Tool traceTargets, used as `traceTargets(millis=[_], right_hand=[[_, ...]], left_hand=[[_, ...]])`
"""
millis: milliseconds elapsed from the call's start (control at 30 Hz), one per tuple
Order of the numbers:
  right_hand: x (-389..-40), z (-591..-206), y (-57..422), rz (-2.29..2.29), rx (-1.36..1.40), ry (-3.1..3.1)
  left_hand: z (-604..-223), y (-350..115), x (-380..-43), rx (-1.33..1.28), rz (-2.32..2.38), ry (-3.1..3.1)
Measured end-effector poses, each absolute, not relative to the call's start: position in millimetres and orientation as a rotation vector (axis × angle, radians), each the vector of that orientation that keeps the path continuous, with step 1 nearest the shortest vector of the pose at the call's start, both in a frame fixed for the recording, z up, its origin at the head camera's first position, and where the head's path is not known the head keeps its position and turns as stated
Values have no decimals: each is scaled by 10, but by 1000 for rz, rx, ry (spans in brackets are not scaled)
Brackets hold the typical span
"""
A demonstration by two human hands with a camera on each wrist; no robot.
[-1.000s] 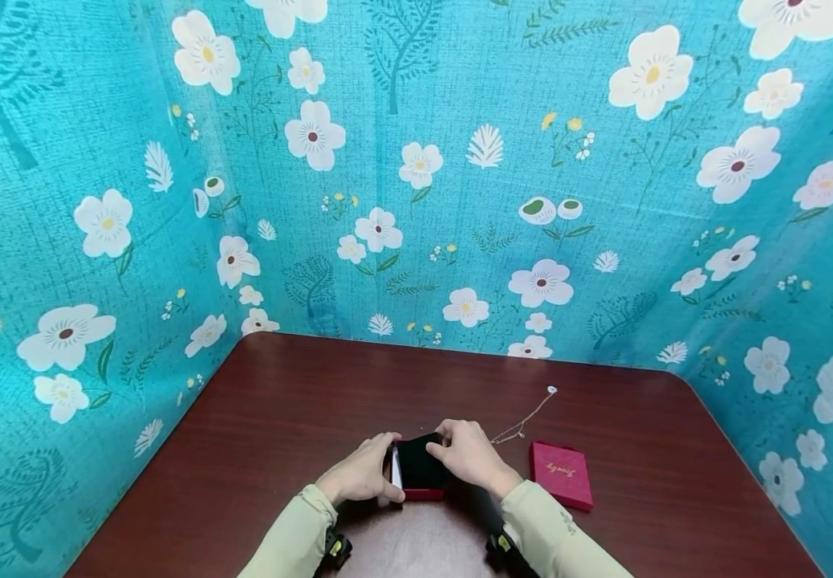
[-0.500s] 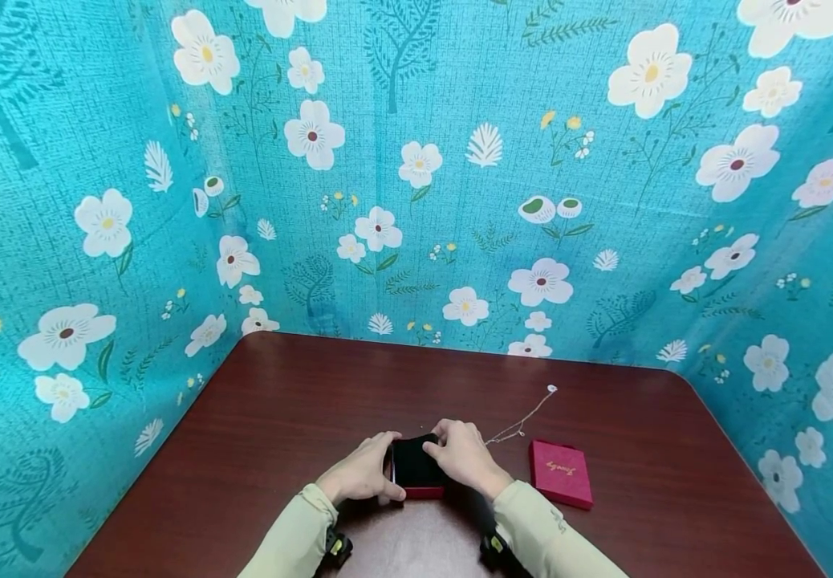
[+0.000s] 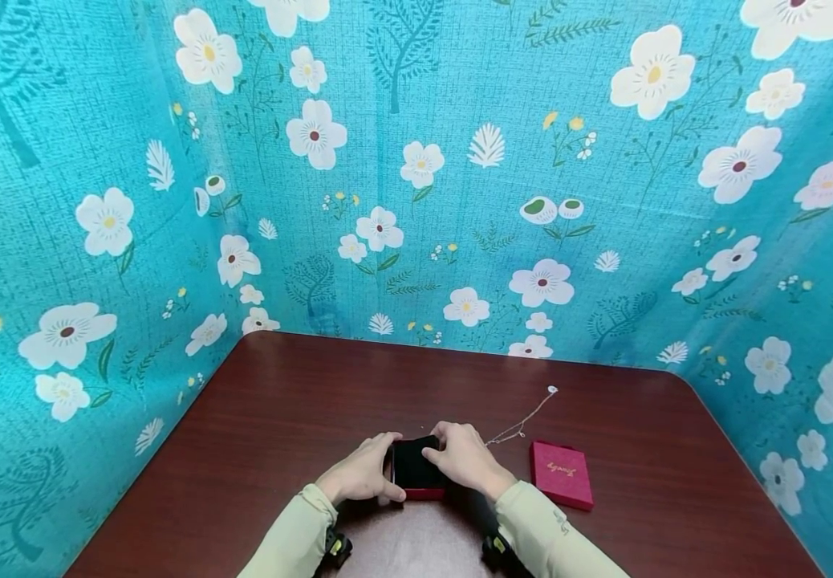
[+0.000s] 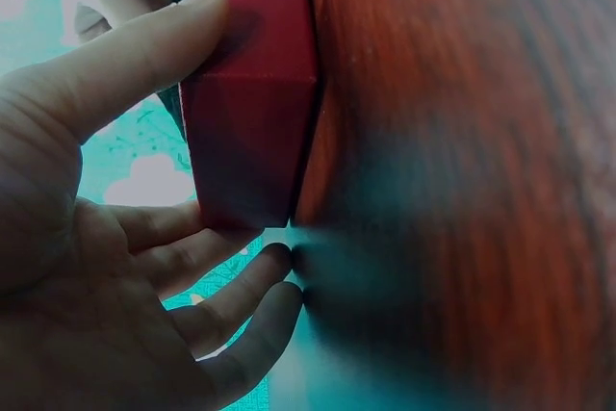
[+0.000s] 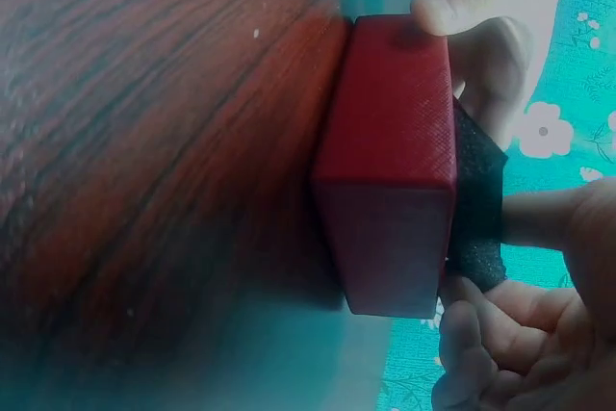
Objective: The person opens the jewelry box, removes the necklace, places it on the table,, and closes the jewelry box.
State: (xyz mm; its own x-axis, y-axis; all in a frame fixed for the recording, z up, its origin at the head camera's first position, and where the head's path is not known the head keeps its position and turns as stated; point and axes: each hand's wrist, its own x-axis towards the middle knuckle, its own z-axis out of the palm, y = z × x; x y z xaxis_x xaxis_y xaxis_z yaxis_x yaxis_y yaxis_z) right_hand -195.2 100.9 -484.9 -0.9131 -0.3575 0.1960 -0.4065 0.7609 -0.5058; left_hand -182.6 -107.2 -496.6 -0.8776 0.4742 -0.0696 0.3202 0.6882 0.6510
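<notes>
A small red jewelry box base [image 3: 424, 494] stands on the table in front of the person. My left hand [image 3: 362, 472] grips its left end, thumb on the near wall and fingers reaching round the far side. A black foam pad [image 3: 411, 463] lies over the box opening. In the right wrist view, the pad [image 5: 479, 199] sticks out above the rim at a slant. My right hand [image 3: 465, 459] pinches the pad's right side between thumb and fingers, close over the box's right end. The box's interior is hidden under the pad.
To the right lies a red lid [image 3: 561, 475] with gold lettering. A thin chain necklace [image 3: 525, 420] with a small white piece at its far end stretches behind the right hand. A flowered blue cloth [image 3: 416, 241] hangs round the dark wooden table [image 3: 301, 393].
The black pad has come down and left over the box, covering the pale strip seen inside at the left. My right hand shifted slightly left with it; the left hand stayed put.
</notes>
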Motion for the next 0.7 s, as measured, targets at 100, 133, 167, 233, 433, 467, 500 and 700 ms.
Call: traceTargets(millis=[100, 133, 167, 233, 433, 467, 500, 700], right_hand=[[-1947, -4846, 1017, 791, 663, -2853], [-1945, -4846, 1018, 765, 674, -2852], [-1945, -4851, 1019, 734, 684, -2850], [-1941, -4857, 1019, 679, 700, -2853], [-1923, -4872, 1002, 558, 733, -2844], [-1921, -4874, 999, 534, 740, -2843], [-1919, -4874, 996, 512, 748, -2841], [-1925, -4888, 983, 394, 817, -2809]], left_hand=[[-4972, -1071, -1829, 632, 968, 2668], [-4974, -1071, -1830, 630, 969, 2668], [-4974, -1070, -1829, 628, 972, 2667], [-4979, -1070, -1829, 628, 975, 2667], [-4973, -1072, -1831, 622, 985, 2665], [-4972, -1072, -1833, 615, 984, 2663], [-4973, -1072, -1835, 610, 984, 2661], [-4975, -1074, -1846, 590, 969, 2653]])
